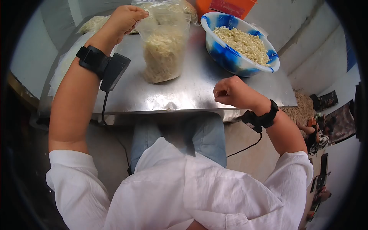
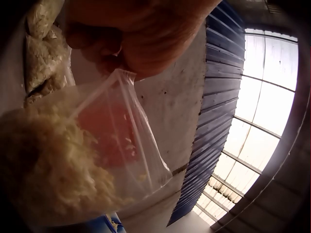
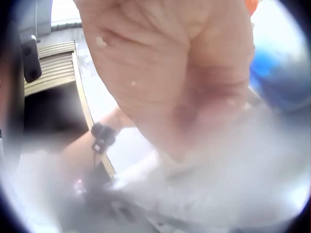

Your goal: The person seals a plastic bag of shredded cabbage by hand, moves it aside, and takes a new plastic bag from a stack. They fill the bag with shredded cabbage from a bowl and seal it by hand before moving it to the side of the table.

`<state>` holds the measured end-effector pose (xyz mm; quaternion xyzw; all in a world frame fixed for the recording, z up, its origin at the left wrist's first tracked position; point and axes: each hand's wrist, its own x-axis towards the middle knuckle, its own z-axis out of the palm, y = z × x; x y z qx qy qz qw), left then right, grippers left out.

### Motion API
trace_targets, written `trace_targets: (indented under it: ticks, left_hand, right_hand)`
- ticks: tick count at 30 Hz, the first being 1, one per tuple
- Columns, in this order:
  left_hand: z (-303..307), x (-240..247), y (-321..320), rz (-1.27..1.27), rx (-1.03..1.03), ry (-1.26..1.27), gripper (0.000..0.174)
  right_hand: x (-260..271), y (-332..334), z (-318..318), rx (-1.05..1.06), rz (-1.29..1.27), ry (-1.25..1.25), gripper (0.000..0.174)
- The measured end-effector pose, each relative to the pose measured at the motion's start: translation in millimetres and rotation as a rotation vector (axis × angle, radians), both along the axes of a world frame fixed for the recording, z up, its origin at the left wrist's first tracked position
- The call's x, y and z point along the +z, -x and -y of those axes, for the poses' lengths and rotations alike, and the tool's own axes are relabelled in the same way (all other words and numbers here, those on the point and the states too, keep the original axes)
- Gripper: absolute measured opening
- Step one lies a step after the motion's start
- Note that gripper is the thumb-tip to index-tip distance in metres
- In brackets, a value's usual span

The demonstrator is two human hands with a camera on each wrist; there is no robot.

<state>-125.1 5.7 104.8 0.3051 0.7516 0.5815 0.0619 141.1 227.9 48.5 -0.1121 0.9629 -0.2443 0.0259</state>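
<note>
My left hand point(image 1: 124, 22) pinches the upper left edge of a clear plastic bag point(image 1: 184, 38). Pale shreds point(image 1: 163, 53) fill much of the bag, which stands upright on the metal table. Seen from the left wrist, the bag's corner point(image 2: 124, 77) is right at the fingertips, and the shreds bulge below. My right hand point(image 1: 239, 93) hovers over the table's front edge, between the bag and a blue-and-white bowl point(image 1: 218, 57). Its fingers are curled inward, and no object shows in them. Small pale bits cling to the right palm point(image 3: 155, 68).
The bowl is heaped with more pale shreds point(image 1: 245, 44). Several filled bags point(image 1: 94, 25) lie along the table's back, beside an orange container point(image 1: 237, 7). Flat plastic point(image 1: 63, 69) lies at the table's left edge. A cable hangs from each wrist camera.
</note>
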Motion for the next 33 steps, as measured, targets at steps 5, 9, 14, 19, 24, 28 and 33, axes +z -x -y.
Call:
trace_targets:
  ticks: [5, 9, 14, 19, 24, 28, 33]
  left_hand:
    - [-4, 3, -9, 0.030, -0.078, -0.032, 0.015]
    - [-6, 6, -15, 0.008, -0.070, -0.047, 0.014]
    - [-2, 9, -19, -0.017, -0.088, -0.044, 0.013]
    - [0, 6, -17, -0.009, -0.094, -0.044, 0.014]
    - [-1, 7, -15, -0.008, -0.104, -0.039, 0.015]
    - [2, 8, -18, 0.010, -0.167, -0.047, 0.017]
    - [21, -7, -31, 0.027, -0.053, -0.248, 0.021]
  right_hand:
    - [100, 43, 23, 0.008, -0.431, 0.251, 0.008]
    - [141, 91, 46, 0.258, -0.840, 0.229, 0.008]
    - [118, 140, 53, 0.213, -0.356, -0.383, 0.017]
    - [122, 151, 64, 0.079, -0.353, -0.380, 0.014]
    - [118, 153, 63, 0.131, -0.303, -0.394, 0.015]
    - [110, 159, 55, 0.141, -0.290, -0.416, 0.015]
    - [112, 154, 61, 0.161, -0.272, -0.389, 0.013]
